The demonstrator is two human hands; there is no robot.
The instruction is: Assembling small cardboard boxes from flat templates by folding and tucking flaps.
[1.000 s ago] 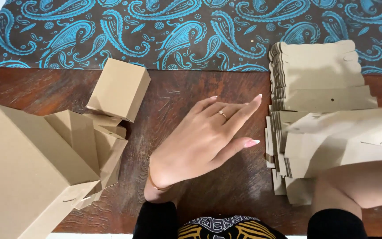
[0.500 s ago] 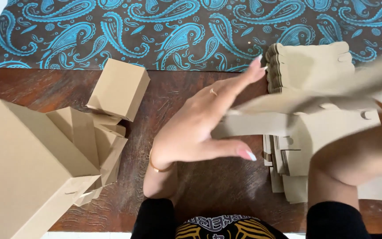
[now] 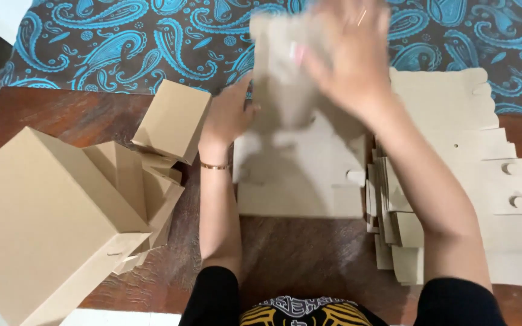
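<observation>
A flat tan cardboard box blank (image 3: pixel 297 175) lies between my arms over the brown table, its top part lifted and blurred. My left hand (image 3: pixel 231 111) grips the blank's left edge. My right hand (image 3: pixel 348 51), blurred by motion, holds the raised upper flap near the top of the view. To the right lies a stack of flat box blanks (image 3: pixel 472 181) with cut tabs and small holes.
Folded tan boxes pile up at the left: a large one (image 3: pixel 43 223) nearest me and a smaller one (image 3: pixel 173 118) further back. A dark cloth with blue paisley pattern (image 3: pixel 122 42) covers the far side. The wooden table (image 3: pixel 297 259) shows in front of me.
A blank has been pulled off the right stack to the middle. My left hand moved from the table to its left edge; my right hand rose to its upper flap.
</observation>
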